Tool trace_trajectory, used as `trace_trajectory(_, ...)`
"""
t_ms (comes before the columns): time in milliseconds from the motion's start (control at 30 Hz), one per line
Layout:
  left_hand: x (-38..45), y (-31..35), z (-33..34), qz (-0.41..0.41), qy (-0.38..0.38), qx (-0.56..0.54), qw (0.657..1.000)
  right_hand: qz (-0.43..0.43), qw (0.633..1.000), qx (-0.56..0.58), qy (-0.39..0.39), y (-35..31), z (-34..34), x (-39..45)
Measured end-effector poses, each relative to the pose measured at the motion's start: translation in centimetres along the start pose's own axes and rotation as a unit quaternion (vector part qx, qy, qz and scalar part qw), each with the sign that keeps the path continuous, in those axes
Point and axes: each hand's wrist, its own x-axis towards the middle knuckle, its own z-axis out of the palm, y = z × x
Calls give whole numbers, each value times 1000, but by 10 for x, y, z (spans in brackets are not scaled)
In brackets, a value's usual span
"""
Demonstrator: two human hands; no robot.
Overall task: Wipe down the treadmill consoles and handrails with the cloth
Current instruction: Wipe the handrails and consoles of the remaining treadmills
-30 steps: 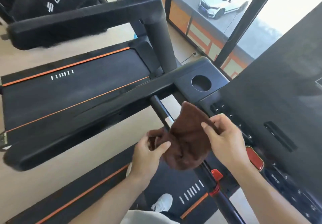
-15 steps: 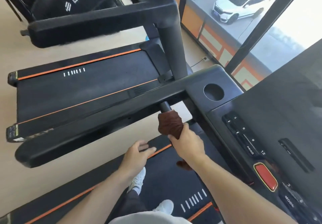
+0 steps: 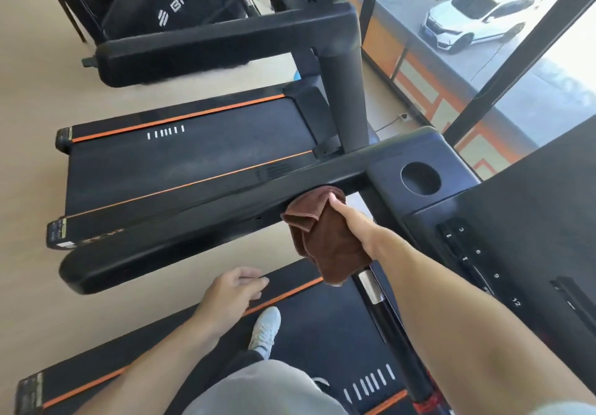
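A brown cloth (image 3: 325, 240) is wrapped over the top of the thin inner handlebar (image 3: 383, 311) of the treadmill I stand on. My right hand (image 3: 346, 218) grips the cloth and the bar inside it, close under the thick black side handrail (image 3: 200, 221). Most of that hand is hidden by the cloth. The bar's silver sensor band shows just below the cloth. My left hand (image 3: 233, 292) hangs free with relaxed fingers, holding nothing, below the handrail's rounded end. The black console (image 3: 522, 240) with its numbered keys lies to the right.
A round cup holder (image 3: 420, 178) sits at the console's left corner. A second treadmill (image 3: 193, 156) with orange stripes stands just beyond, a third behind it. Glass windows (image 3: 451, 69) run along the right. My white shoe (image 3: 266, 327) rests on the belt.
My left hand let go of the cloth and dropped away. My right hand wrapped the cloth round the inner handlebar and slid it up towards the side handrail.
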Motion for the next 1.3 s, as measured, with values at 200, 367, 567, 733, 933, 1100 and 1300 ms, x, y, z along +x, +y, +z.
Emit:
trace_trajectory(200,-19,7,40,12,-51,-22,998,92,993,3,-75,58,-24,-33)
trace_trajectory(367,-38,-5,89,6,-87,-25,996,101,992,-2,-72,111,-43,-62)
trace_trajectory(567,-45,-18,127,13,-108,-31,994,14,996,-74,-36,152,-50,-90)
trace_trajectory(733,-43,-21,142,12,-118,-42,992,-73,944,-283,152,170,-29,-96)
trace_trajectory(933,-27,-22,138,-9,-91,-54,994,-220,709,-601,298,192,0,-91)
trace_trajectory(1100,-8,-19,126,-23,-74,-61,995,-278,677,-611,302,156,12,-59)
trace_trajectory(1300,14,-9,108,-19,-60,-48,997,-283,696,-579,316,82,30,-6)
